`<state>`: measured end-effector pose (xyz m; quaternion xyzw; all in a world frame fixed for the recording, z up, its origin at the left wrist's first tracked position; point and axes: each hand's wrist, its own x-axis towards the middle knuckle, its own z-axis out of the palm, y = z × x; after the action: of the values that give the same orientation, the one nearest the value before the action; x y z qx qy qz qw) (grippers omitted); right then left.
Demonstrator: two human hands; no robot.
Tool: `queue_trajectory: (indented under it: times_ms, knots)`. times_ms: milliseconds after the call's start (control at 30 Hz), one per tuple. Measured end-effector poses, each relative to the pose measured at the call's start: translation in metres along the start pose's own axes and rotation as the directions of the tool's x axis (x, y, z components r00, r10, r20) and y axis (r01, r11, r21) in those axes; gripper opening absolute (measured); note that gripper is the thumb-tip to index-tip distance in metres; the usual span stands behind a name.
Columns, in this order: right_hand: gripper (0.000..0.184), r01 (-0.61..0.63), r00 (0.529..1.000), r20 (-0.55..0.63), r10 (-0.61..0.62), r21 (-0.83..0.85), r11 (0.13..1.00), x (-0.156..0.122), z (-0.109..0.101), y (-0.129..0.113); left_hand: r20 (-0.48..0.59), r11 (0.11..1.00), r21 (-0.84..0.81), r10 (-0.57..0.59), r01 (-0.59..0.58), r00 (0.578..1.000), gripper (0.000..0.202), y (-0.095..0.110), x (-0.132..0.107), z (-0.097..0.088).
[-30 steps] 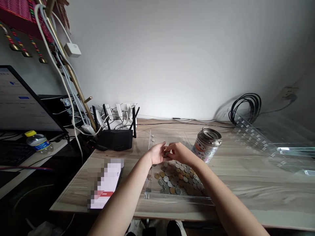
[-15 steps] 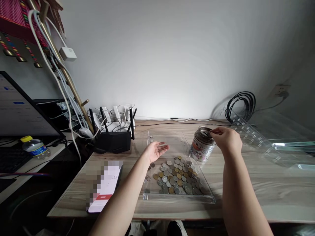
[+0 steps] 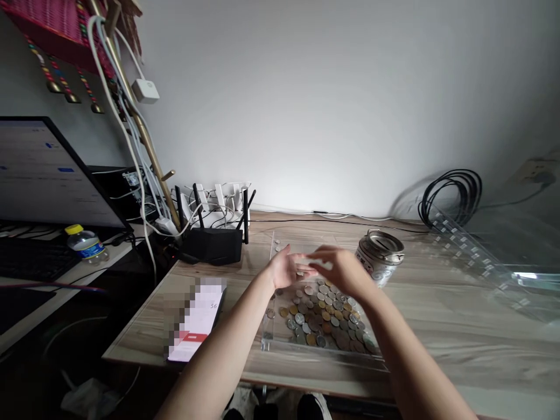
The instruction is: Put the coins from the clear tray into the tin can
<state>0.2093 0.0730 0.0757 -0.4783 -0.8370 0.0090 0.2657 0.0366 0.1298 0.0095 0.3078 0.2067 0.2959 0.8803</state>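
Observation:
My left hand (image 3: 291, 269) is held palm up above the coins, fingers stretched out. A small pale spot shows at its fingers; whether it is a coin is unclear. My right hand (image 3: 335, 265) reaches in from the right, its bent fingers and thumb at the left fingertips with a gap between them, slightly blurred. Below both hands many silver and brass coins (image 3: 326, 316) lie in a clear shallow plastic tray (image 3: 324, 352). Right of my right hand stands a printed coin tin (image 3: 378, 265) with a slotted metal lid and a wire handle.
A phone (image 3: 192, 332) lies left of the tray, its screen partly pixelated. Behind it stands a black router (image 3: 212, 246). A laptop (image 3: 56, 175) and a bottle (image 3: 87, 245) are at far left. A clear plastic panel (image 3: 476, 251) and coiled black cable (image 3: 452, 198) lie at right.
My right hand has left the coin tin's lid and moved left to my left hand. The phone's number has gone from 55 to 56. The view has shifted a little.

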Motion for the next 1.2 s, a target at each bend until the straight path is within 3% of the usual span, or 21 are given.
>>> queue_trajectory:
  times_ms: [67,167,233,300,333,367,400,433,467,500,567,633,767,833,867,933,1000,1067,1100,1133,1200]
  knots:
    - [0.015,0.072,0.966,0.244,-0.084,0.057,0.996,0.006,0.021,-0.017,0.05,1.0,-0.016,-0.017,0.018,0.999,0.066,0.0,0.0,0.0]
    - [0.015,0.08,0.94,0.33,-0.09,0.044,0.996,0.009,0.034,-0.026,0.116,0.999,-0.033,-0.018,0.022,0.993,0.068,-0.001,0.0,-0.001]
    - [0.017,0.048,0.967,0.248,-0.05,0.013,0.999,0.008,0.028,-0.022,0.158,1.0,-0.02,-0.005,0.008,0.987,0.065,-0.001,-0.002,0.0]
    - [0.02,-0.066,0.998,0.002,0.066,-0.062,0.996,0.003,0.009,-0.009,0.146,0.999,0.025,0.026,-0.03,0.989,0.061,-0.001,-0.003,0.002]
    - [0.022,-0.174,0.973,-0.173,0.153,-0.111,0.979,0.0,-0.003,0.001,0.107,0.996,0.061,0.05,-0.057,0.993,0.058,-0.001,-0.003,0.003]
    - [0.024,-0.307,0.906,-0.346,0.243,-0.142,0.941,-0.004,-0.016,0.014,0.048,0.991,0.103,0.082,-0.087,0.995,0.055,-0.001,-0.002,0.003]
    - [0.025,-0.458,0.805,-0.493,0.33,-0.161,0.874,-0.009,-0.03,0.028,-0.025,0.982,0.146,0.121,-0.117,0.992,0.051,-0.001,0.0,0.003]
    - [0.025,-0.599,0.704,-0.568,0.427,-0.152,0.786,-0.013,-0.042,0.043,-0.098,0.971,0.188,0.171,-0.15,0.98,0.048,-0.001,0.002,0.002]
    - [0.025,-0.694,0.635,-0.569,0.523,-0.121,0.71,-0.018,-0.053,0.057,-0.168,0.956,0.225,0.23,-0.19,0.959,0.044,0.0,0.005,0.002]
    - [0.024,-0.747,0.593,-0.535,0.602,-0.087,0.659,-0.021,-0.062,0.069,-0.227,0.937,0.258,0.296,-0.236,0.928,0.041,0.0,0.007,0.001]
    - [0.021,-0.772,0.588,-0.416,0.693,-0.032,0.635,-0.026,-0.07,0.086,-0.311,0.879,0.315,0.451,-0.357,0.836,0.036,0.003,0.009,0.0]
    - [0.02,-0.754,0.617,-0.357,0.701,-0.015,0.656,-0.026,-0.07,0.092,-0.372,0.785,0.372,0.615,-0.495,0.695,0.033,0.01,0.007,-0.001]
    - [0.02,-0.759,0.615,-0.394,0.683,-0.063,0.648,-0.022,-0.061,0.092,-0.449,0.549,0.534,0.828,-0.643,0.335,0.026,0.028,-0.005,-0.009]
    - [0.019,-0.746,0.632,-0.392,0.668,-0.076,0.662,-0.022,-0.06,0.095,-0.468,0.521,0.613,0.845,-0.594,0.259,0.023,0.035,-0.009,-0.014]
    - [0.018,-0.74,0.642,-0.378,0.667,-0.077,0.668,-0.022,-0.06,0.097,-0.472,0.53,0.65,0.843,-0.545,0.257,0.022,0.036,-0.01,-0.017]
    - [0.018,-0.727,0.656,-0.37,0.658,-0.075,0.683,-0.023,-0.06,0.096,-0.435,0.54,0.729,0.84,-0.42,0.324,0.021,0.033,-0.009,-0.019]
    - [0.02,-0.678,0.669,-0.478,0.57,-0.078,0.731,-0.023,-0.059,0.088,-0.3,0.48,0.819,0.825,-0.314,0.479,0.023,0.026,-0.005,-0.018]
    - [0.023,-0.564,0.659,-0.653,0.375,-0.099,0.82,-0.022,-0.054,0.074,-0.112,0.377,0.884,0.745,-0.277,0.657,0.026,0.017,0.002,-0.016]
    - [0.024,-0.492,0.643,-0.715,0.276,-0.109,0.864,-0.02,-0.051,0.066,-0.05,0.347,0.899,0.69,-0.269,0.722,0.026,0.014,0.006,-0.015]
    - [0.023,-0.421,0.637,-0.742,0.209,-0.108,0.901,-0.018,-0.047,0.057,-0.043,0.346,0.906,0.647,-0.242,0.762,0.025,0.012,0.011,-0.014]
    - [0.021,-0.297,0.7,-0.695,0.166,-0.071,0.952,-0.012,-0.036,0.043,-0.13,0.394,0.909,0.579,-0.136,0.805,0.02,0.013,0.023,-0.014]
